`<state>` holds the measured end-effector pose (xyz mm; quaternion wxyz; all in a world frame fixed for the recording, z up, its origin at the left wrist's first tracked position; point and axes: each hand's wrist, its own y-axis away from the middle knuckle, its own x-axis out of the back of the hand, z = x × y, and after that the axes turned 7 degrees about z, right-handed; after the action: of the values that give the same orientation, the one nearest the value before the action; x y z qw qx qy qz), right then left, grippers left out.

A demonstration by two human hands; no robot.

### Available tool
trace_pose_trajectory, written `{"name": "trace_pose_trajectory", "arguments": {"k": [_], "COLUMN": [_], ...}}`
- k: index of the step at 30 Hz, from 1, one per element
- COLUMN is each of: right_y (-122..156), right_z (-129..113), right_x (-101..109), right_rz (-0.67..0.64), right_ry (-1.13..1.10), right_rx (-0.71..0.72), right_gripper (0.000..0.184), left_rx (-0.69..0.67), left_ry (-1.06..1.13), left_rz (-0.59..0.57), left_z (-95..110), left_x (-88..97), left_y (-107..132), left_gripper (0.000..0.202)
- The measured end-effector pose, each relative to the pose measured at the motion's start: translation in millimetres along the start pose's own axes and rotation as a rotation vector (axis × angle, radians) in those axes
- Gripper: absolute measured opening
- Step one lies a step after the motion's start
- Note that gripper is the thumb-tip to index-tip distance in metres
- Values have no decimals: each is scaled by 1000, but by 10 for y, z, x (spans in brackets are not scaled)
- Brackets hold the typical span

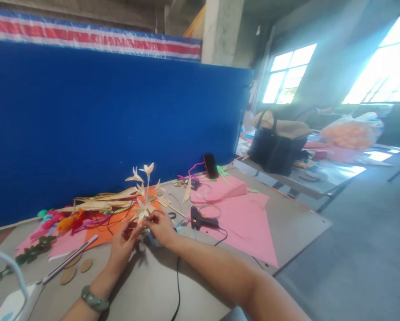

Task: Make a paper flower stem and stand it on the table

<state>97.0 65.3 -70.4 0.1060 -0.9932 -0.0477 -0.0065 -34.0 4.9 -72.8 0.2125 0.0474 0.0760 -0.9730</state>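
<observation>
Both my hands meet over the table's middle around an upright stem of cream paper flowers (145, 180). My left hand (122, 244), with a green bangle on its wrist, pinches the stem's lower end. My right hand (160, 227) has its fingers closed on a cream petal (142, 212) low on the stem. A blue ribbon (153, 240) curls beneath my right hand. A black glue gun (201, 219) lies just right of my hands on pink paper (249, 227), its cord trailing toward me.
Orange paper (101, 234), cream strips (99, 201) and coloured pipe cleaners (57, 221) lie left of my hands. Brown discs (73, 267) and a white rod (69, 259) sit nearer. A black phone (211, 165) leans on the blue board (102, 120). A dark bag (276, 145) stands on the neighbouring table.
</observation>
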Motion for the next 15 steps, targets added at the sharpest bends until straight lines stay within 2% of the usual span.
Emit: {"name": "trace_pose_trajectory", "arguments": {"k": [2, 5, 8, 11, 15], "right_y": [-124, -333, -489, -566, -661], "right_z": [-111, -299, -409, -389, -240], "right_x": [90, 291, 481, 574, 595], "right_rz": [55, 172, 261, 257, 179], "right_ry": [-33, -45, -34, -2, 76], "right_rx": [33, 67, 73, 90, 94], "right_gripper": [14, 18, 20, 20, 17], "left_rx": [-70, -145, -244, -350, -439], "left_ry": [-85, -172, -249, -369, -472], "left_rz": [-41, -95, -71, -78, -76], "left_z": [-20, -68, -133, -174, -177], "left_x": [15, 44, 54, 51, 50], "left_y": [-3, -26, -52, -59, -51], "left_gripper": [53, 50, 45, 36, 29]}}
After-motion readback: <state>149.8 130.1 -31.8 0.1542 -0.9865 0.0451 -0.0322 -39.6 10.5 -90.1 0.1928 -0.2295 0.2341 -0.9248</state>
